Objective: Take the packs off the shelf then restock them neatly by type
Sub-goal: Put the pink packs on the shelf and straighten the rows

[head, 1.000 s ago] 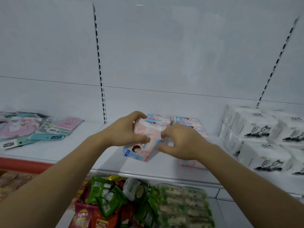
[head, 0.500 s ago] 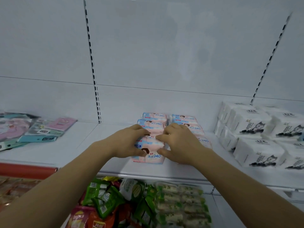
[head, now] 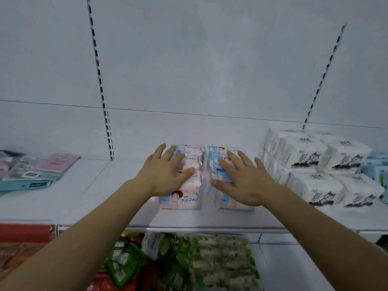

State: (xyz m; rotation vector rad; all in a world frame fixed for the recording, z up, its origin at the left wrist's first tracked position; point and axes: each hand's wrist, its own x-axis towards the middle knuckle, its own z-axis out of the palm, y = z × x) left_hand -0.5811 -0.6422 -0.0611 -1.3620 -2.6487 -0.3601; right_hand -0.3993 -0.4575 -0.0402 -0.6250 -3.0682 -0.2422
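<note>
Two rows of pink-and-blue packs marked 240 lie flat on the white shelf [head: 105, 204], running from the back panel toward the front. My left hand [head: 165, 172] lies with straight, spread fingers on top of the left row of packs [head: 182, 199]. Over the right row of packs [head: 225, 201] my right hand [head: 241, 179] is spread flat in the same way. Neither hand grips a pack. The hands hide the middle packs of both rows.
White tissue packs with a cat print [head: 315, 164] are stacked on the shelf at the right. Flat pink and teal packets [head: 35, 173] lie at the far left. Green snack bags [head: 130, 263] and pale wrapped rolls [head: 222, 261] fill the shelf below.
Both hands held one pack tilted above the shelf, then set it flat at the front of the left row. Now the fingers have opened and each hand lies flat over a row.
</note>
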